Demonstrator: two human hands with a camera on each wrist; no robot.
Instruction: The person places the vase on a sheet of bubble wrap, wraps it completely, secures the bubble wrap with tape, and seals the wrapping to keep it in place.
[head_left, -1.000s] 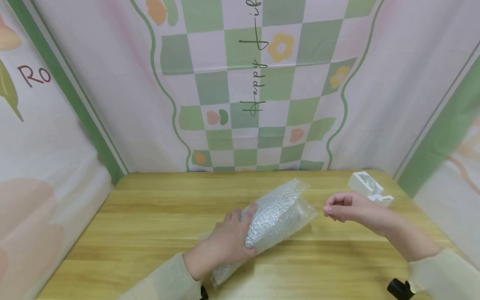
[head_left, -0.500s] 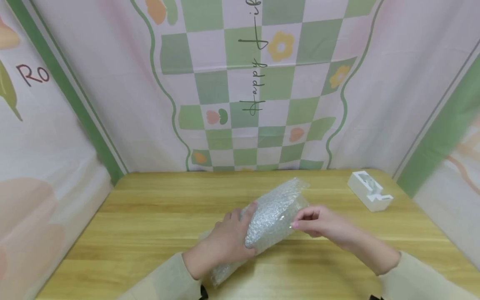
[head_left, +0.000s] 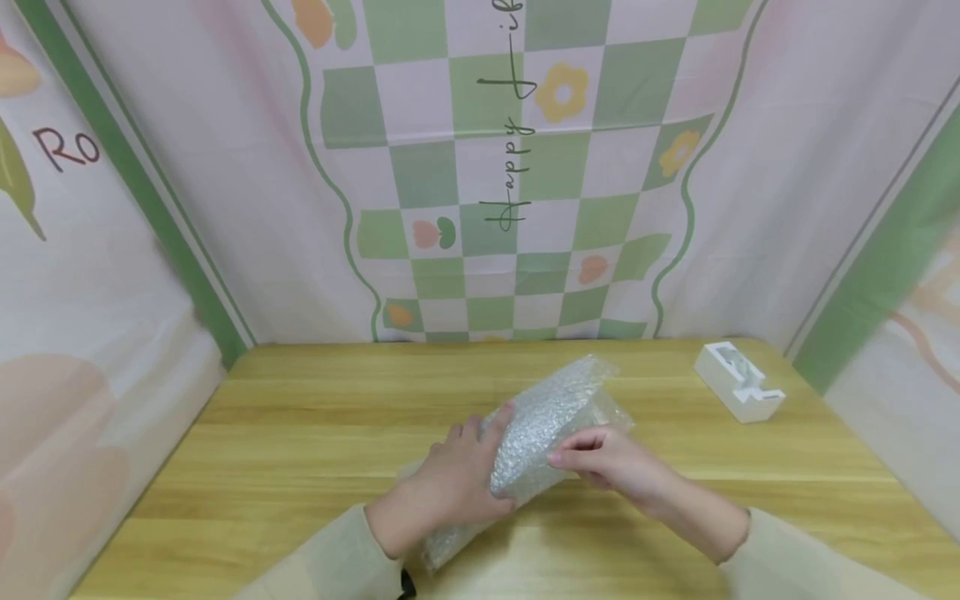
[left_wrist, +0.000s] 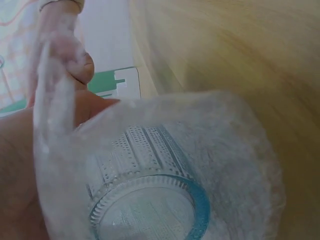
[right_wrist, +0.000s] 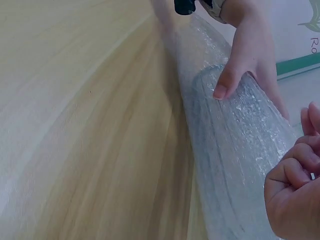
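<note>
Bubble wrap, rolled into a long bundle, lies slanted across the middle of the table. A ribbed clear glass shows inside its open end in the left wrist view. My left hand grips the bundle from above, thumb on the near side and fingers over the far side. With curled fingers, my right hand pinches a small bit of clear tape, mostly hidden by the fingers. Its fingertips are right at the loose edge of the wrap, to the right of the left hand.
A white tape dispenser stands at the back right of the wooden table. Behind the table hangs a printed cloth with green checks, and similar cloths close off both sides.
My right hand has moved left and slightly toward me, from beside the tape dispenser to the edge of the bubble wrap. The left hand keeps its grip in the same place.
</note>
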